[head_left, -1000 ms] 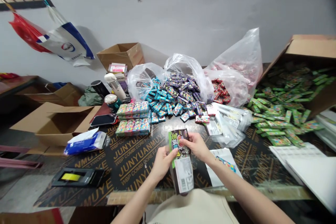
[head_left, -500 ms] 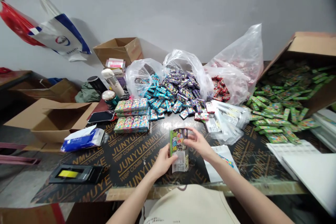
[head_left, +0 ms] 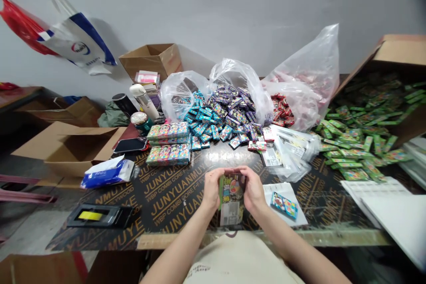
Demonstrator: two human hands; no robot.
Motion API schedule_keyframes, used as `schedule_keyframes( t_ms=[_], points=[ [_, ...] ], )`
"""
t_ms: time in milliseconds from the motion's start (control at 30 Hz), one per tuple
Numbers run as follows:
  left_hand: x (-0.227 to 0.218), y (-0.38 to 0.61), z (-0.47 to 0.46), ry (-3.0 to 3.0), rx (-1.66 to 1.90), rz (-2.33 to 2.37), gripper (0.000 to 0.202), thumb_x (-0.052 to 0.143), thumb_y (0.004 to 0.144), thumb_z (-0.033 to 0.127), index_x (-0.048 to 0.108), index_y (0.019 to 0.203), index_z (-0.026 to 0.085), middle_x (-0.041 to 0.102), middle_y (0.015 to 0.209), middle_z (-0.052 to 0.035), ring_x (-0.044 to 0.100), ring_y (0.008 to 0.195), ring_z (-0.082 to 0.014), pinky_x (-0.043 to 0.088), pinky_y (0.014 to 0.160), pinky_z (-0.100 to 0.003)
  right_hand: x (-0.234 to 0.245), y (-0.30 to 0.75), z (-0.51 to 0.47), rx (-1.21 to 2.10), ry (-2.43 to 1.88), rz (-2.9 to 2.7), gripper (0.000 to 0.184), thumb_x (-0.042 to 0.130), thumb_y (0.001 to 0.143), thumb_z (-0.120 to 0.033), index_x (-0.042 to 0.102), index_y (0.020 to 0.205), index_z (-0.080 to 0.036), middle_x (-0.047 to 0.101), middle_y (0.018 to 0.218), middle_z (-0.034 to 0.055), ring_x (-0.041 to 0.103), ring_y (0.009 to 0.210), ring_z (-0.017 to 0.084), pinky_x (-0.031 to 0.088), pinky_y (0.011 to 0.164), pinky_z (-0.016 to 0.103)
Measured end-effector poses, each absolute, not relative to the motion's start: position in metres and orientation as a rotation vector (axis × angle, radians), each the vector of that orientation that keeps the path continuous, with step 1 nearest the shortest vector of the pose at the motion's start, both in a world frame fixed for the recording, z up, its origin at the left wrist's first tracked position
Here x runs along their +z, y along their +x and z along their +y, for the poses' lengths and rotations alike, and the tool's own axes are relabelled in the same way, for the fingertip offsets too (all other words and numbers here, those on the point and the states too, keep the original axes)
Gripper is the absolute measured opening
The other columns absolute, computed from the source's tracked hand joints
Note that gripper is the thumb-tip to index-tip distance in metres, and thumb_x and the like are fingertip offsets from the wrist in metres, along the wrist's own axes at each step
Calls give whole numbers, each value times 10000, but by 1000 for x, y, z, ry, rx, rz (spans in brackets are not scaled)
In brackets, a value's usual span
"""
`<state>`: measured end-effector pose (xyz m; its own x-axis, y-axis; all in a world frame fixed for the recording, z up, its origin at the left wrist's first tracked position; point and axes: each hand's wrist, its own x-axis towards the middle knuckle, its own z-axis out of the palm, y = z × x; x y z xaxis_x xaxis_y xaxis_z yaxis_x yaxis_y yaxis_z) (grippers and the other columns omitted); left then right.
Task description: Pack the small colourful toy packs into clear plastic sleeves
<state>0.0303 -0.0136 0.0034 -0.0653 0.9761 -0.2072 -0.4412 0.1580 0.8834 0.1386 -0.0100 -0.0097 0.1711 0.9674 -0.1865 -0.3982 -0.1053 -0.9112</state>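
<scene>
We hold the printed packet [head_left: 232, 191] between our left grip [head_left: 212, 188] and right grip [head_left: 254, 188], presumably to steady both sides

Packet [head_left: 233, 191] between the hands [head_left: 211, 188] is dark and busy up top, pale below, green along one edge. Bench [head_left: 166, 204] under them's black with gold lettering all over. Past them it's blue packs [head_left: 200, 119], purple packs [head_left: 233, 105], red packs [head_left: 281, 110], bright green packs [head_left: 361, 142] off right.

The left hand [head_left: 211, 190] was raised along the packet [head_left: 232, 193] — its thumb was taken off the front — and the top end was enclosed by both hands. The blue box [head_left: 284, 205], earlier partly covered by the right forearm [head_left: 286, 235], was fully exposed.
</scene>
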Motion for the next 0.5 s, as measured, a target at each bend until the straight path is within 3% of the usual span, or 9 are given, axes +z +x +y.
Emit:
schedule_keyframes(
  t_ms=[167, 333, 500],
  points=[
    [23, -10, -20, 1147, 1155, 1105, 156, 633, 688, 220, 718, 808, 169, 714, 816, -67, 646, 785, -222, 480, 773, -337, 0, 158, -19, 1311, -1093, -1041, 128, 659, 683, -252, 695, 799, -210, 696, 806, 35, 626, 779, 196, 479, 745, 338],
    [38, -26, -28, 1531, 1050, 1210, 120, 700, 645, 263, 732, 744, 203, 713, 842, -75, 645, 811, -244, 478, 792, -352, 13, 168, -25, 1091, -1059, -1526, 151, 639, 733, -253, 715, 862, -242, 699, 932, 38, 627, 902, 219, 444, 873, 378],
    [40, -25, -17, 1333, 969, 1205, 172, 726, 606, 272, 723, 743, 169, 707, 709, -65, 636, 643, -210, 491, 630, -303, 25, 163, -19, 1221, -1126, -1525, 161, 622, 742, -313, 707, 810, -194, 688, 682, 19, 600, 560, 154, 473, 555, 276]
  ],
)
